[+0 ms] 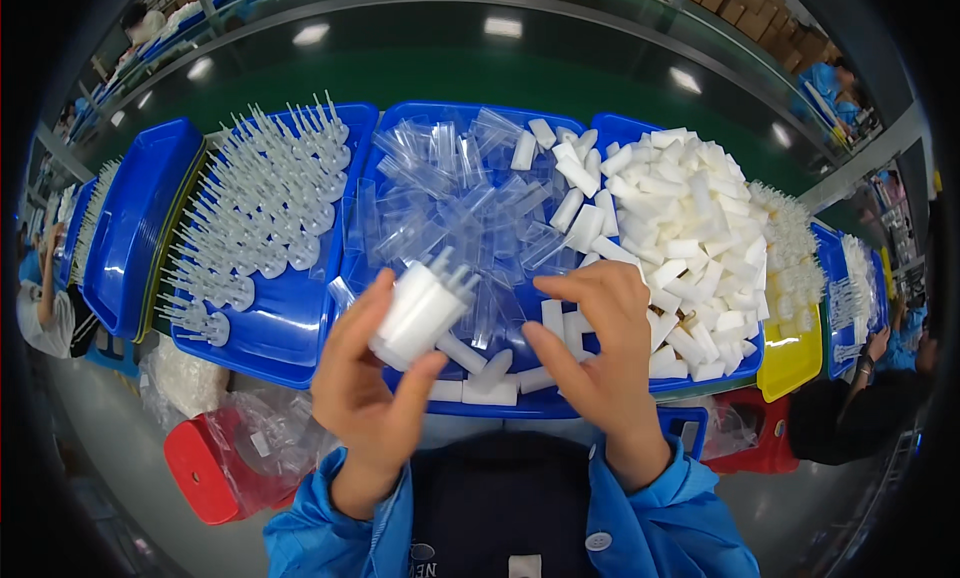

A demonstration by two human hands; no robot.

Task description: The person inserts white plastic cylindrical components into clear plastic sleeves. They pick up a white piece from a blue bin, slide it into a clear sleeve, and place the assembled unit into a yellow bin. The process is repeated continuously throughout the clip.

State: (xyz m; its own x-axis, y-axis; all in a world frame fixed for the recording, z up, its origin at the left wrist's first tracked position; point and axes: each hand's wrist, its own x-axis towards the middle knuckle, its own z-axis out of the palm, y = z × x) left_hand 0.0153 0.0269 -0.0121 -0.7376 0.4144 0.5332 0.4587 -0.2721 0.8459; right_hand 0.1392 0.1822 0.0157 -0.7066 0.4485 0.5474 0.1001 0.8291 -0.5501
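Note:
My left hand point(358, 403) is closed round a bundle of white foam-like pieces point(410, 323), with translucent thin tips sticking up from its upper right side. Beneath both hands lies a blue tray point(475, 410) holding many clear plastic sleeves point(425, 183) and some loose white blocks point(490, 386). Over the right part of this tray is my right hand point(618, 363), its thumb and fingers spread apart with nothing visible between them. A big heap of white blocks point(690, 213) fills the neighbouring tray, just beyond the right hand.
Left of the middle stands a blue tray point(262, 340) with rows of translucent spiky parts point(265, 188). Stacked blue trays point(135, 233) rise further left. A yellow tray point(795, 363) sits at right. Red stools point(200, 473) stand below, and a dark green belt point(430, 63) runs behind.

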